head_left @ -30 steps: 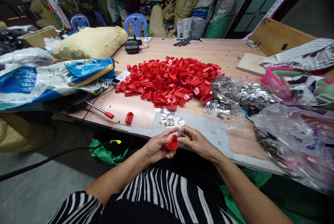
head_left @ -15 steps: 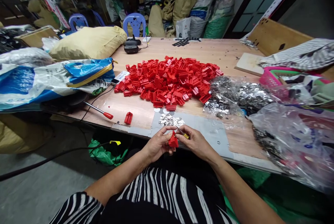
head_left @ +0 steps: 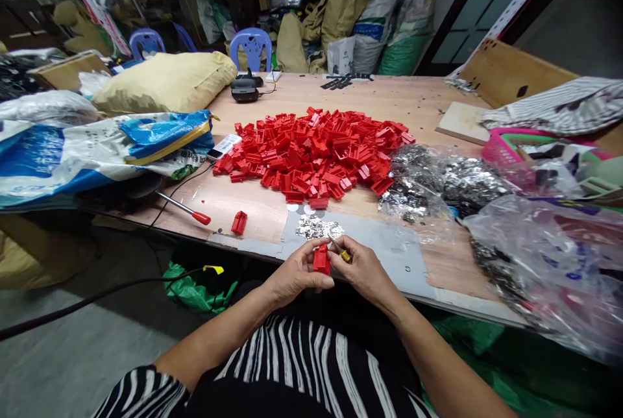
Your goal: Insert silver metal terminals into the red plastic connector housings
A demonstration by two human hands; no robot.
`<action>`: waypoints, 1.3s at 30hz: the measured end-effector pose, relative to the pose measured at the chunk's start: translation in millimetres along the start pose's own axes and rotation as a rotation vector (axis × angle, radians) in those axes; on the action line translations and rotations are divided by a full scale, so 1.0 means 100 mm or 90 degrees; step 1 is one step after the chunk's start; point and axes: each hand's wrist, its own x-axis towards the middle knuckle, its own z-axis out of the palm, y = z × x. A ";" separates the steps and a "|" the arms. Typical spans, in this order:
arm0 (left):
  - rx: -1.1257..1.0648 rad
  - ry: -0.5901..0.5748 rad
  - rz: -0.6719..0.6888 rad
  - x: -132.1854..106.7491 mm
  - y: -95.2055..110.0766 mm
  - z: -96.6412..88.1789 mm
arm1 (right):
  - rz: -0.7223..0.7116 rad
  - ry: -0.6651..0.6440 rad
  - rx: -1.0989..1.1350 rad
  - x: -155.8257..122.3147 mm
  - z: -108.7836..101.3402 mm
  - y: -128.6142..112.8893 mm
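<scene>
My left hand [head_left: 294,275] is closed round a small red plastic part [head_left: 321,258], held upright at the table's near edge. My right hand [head_left: 363,269] is closed on a small yellow-handled tool [head_left: 341,252] whose metal tip points at the top of the part. Both hands hover over a grey metal sheet [head_left: 389,246] with a little heap of shiny metal pieces [head_left: 317,226] on it. A big pile of the same red parts [head_left: 316,152] covers the middle of the wooden table [head_left: 418,103]. One single red part [head_left: 239,222] lies alone at the left.
A red-handled screwdriver [head_left: 187,208] lies left of the pile. Clear bags of metal pieces [head_left: 438,178] and a pink basket [head_left: 506,148] crowd the right. Blue-white sacks [head_left: 97,145] and a yellow sack [head_left: 165,80] fill the left; a black headset [head_left: 246,88] sits at the back.
The red part has turned from tilted to upright in my left hand. Both hands stay together at the table edge, and the tool tip stays close to the part.
</scene>
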 end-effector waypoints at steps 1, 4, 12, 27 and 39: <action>0.035 0.004 0.015 0.00 -0.01 0.00 | 0.001 0.010 -0.003 0.00 0.01 -0.01; 0.159 0.026 0.048 0.00 -0.03 -0.01 | -0.003 0.028 -0.008 -0.01 0.02 -0.03; 0.253 0.019 0.059 0.01 -0.02 -0.05 | 0.016 0.016 0.034 0.00 0.02 0.00; -0.056 0.119 0.027 0.05 0.08 -0.04 | 0.105 -0.035 0.290 0.04 -0.02 0.02; 0.124 0.165 0.060 0.08 0.04 0.03 | 0.003 -0.014 0.185 -0.04 0.07 0.01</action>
